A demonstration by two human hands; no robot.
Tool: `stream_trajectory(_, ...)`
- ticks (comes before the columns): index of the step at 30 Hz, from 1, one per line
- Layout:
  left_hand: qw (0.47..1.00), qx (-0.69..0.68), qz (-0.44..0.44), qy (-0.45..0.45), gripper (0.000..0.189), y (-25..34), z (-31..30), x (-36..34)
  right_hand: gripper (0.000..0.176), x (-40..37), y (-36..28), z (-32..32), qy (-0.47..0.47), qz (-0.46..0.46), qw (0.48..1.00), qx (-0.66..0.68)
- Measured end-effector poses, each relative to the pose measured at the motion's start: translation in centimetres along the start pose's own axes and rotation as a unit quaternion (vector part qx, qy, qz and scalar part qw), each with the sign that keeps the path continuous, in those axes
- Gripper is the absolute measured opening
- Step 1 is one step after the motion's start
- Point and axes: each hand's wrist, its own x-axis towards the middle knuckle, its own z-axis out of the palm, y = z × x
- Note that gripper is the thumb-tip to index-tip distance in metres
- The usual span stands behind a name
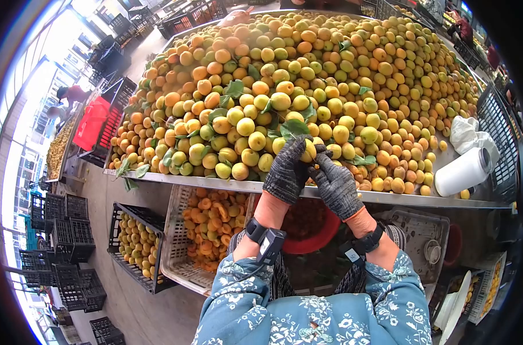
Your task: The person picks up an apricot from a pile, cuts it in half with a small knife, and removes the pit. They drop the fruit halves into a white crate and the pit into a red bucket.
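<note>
Both my hands wear dark grey knit gloves and meet over the front edge of a metal table (238,185) heaped with apricots (256,140). My left hand (287,171) is closed around a yellow apricot (310,152). Against the same apricot, the bent fingers of my right hand (337,185) press from the other side. Glove fingers cover its lower part, and small yellow bits show between them. A green leaf (294,128) lies just beyond my left fingertips. Below my wrists is a red basin (314,244) with dark contents, partly hidden by my arms.
A pale crate (170,244) of split apricots stands at lower left, beside a black crate (116,241) of whole ones. On the table's right end lie a white container (458,173) and a white bag (466,137). A grey plastic crate (440,230) sits below right.
</note>
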Motion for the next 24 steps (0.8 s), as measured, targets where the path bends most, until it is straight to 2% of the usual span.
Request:
stream_trajectory(1,0.999,-0.01,0.005,0.031,0.032,0.1,-0.1,0.0,0.035,0.0,0.0,0.2,0.001,0.002,1.0,0.003)
stream_trajectory(4,0.998,-0.001,0.011,0.065,0.028,-0.6,-0.7,0.5,0.039,-0.1,0.0,0.6,0.037,-0.004,0.992,-0.121)
stream_trajectory(9,0.986,-0.058,0.016,0.155,0.027,-2.7,-1.9,1.8,0.046,-0.1,-0.5,0.3,0.016,0.014,0.982,-0.189)
stream_trajectory(11,0.984,-0.033,0.043,0.167,0.026,-3.3,-2.1,2.1,0.047,-0.3,-0.2,0.6,0.052,-0.016,0.978,-0.2)
stream_trajectory(12,0.983,0.011,0.071,0.172,0.027,-3.5,-2.2,2.2,0.045,-0.2,-1.0,0.1,0.013,0.021,0.977,-0.21)
stream_trajectory(13,0.978,0.056,0.101,0.175,0.027,-3.5,-2.3,2.3,0.045,-0.2,-0.8,0.1,0.015,0.021,0.977,-0.209)
stream_trajectory(14,0.979,0.047,0.062,0.187,0.023,-2.9,-0.8,1.7,0.041,-0.1,-0.3,0.2,0.016,0.035,0.992,-0.122)
stream_trajectory(15,0.98,0.047,0.062,0.185,0.023,-2.7,-0.6,1.6,0.038,-0.1,0.0,0.2,0.015,0.047,0.998,-0.033)
stream_trajectory(16,0.988,0.014,0.034,0.152,0.023,-2.5,-0.5,1.6,0.038,0.0,0.2,0.1,0.017,0.047,0.998,-0.034)
stream_trajectory(17,0.992,-0.018,0.005,0.121,0.022,-2.4,-0.4,1.5,0.034,0.0,0.4,0.1,0.005,0.033,0.998,0.062)
stream_trajectory(19,0.995,-0.004,0.001,0.103,0.022,-2.2,-0.3,1.4,0.028,-0.2,0.7,0.1,-0.019,0.005,0.968,0.252)
stream_trajectory(20,0.996,0.008,0.0,0.084,0.022,-2.1,0.0,1.4,0.025,-0.1,0.8,-0.1,-0.058,0.05,0.962,0.262)
stream_trajectory(21,0.998,0.019,0.0,0.065,0.022,-2.1,0.3,1.4,0.025,-0.1,1.0,0.3,-0.058,0.051,0.962,0.262)
stream_trajectory(23,0.997,0.043,0.014,0.07,0.022,-2.3,1.1,1.3,0.026,-0.1,0.8,1.1,0.085,-0.05,0.97,0.222)
stream_trajectory(24,0.994,0.067,0.028,0.076,0.023,-2.4,1.3,1.3,0.026,-0.2,0.6,0.7,0.086,-0.05,0.97,0.222)
